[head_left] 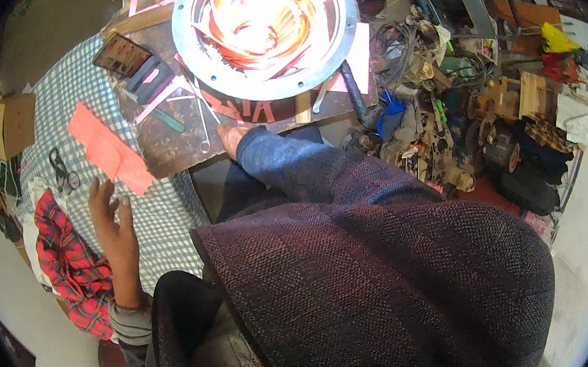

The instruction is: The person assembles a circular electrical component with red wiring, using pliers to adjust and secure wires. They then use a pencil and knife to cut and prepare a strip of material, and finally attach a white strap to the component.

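My left hand (114, 222) is raised over the checked cloth, fingers apart and holding nothing. Beside its fingertips lie salmon-pink paper sheets (110, 148). My right hand (232, 137) is at the near edge of the dark work board (167, 151); its fingers are too small and partly hidden to read. Close to it are a ring spanner (205, 144) and a thin metal tool (209, 107) whose lower end meets the fingers. Beyond stands a round metal motor housing (193, 64) with copper windings (291, 28) inside, partly washed out by glare.
A phone (121, 55) leans at the board's left. A green-handled tool (169, 121) and another spanner (321, 97) lie on the board. Small black scissors (64, 170) and a red plaid cloth (71, 263) are leftward. Cluttered scrap and wire (398, 48) fill the right side.
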`<state>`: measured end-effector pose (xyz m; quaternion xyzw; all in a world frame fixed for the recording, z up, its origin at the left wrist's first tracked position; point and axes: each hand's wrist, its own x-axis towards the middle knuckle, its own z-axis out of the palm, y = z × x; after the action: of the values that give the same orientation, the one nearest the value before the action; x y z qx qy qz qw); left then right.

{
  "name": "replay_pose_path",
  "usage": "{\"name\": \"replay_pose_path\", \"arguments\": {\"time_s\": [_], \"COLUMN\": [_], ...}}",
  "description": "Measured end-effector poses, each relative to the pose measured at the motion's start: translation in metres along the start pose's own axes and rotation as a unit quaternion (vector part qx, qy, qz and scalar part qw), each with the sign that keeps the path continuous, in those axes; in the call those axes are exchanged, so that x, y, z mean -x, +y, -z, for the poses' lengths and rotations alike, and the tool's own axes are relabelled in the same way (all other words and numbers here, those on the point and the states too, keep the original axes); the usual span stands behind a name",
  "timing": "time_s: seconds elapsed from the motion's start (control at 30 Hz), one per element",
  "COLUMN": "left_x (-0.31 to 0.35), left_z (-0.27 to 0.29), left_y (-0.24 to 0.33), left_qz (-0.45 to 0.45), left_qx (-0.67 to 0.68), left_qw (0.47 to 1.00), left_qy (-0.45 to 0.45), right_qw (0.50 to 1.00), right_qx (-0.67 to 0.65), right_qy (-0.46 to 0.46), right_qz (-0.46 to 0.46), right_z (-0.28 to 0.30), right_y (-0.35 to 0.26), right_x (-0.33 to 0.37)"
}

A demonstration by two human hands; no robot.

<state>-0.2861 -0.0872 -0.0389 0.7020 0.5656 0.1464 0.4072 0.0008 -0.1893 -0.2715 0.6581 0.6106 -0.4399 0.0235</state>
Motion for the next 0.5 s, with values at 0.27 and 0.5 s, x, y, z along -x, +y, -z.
{"name": "replay_pose_path", "arguments": {"time_s": [0.27, 0.5], "left_x": [0.006, -0.024], "left_z": [-0.031, -0.051], "left_y": [0.014, 0.082], "left_qz": [0.004, -0.171], "left_qx": [0.008, -0.131], "left_qw": [0.997, 0.972], "left_qy": [-0.077, -0.093], "right_qw": [0.997, 0.988], "right_qx": [-0.067, -0.150], "right_qy": [0.031, 0.021], "right_qz": [-0.013, -0.031], "right_z": [-0.030, -0.037], "right_y": [-0.013, -0.002], "right_x": [0.040, 0.055]}}
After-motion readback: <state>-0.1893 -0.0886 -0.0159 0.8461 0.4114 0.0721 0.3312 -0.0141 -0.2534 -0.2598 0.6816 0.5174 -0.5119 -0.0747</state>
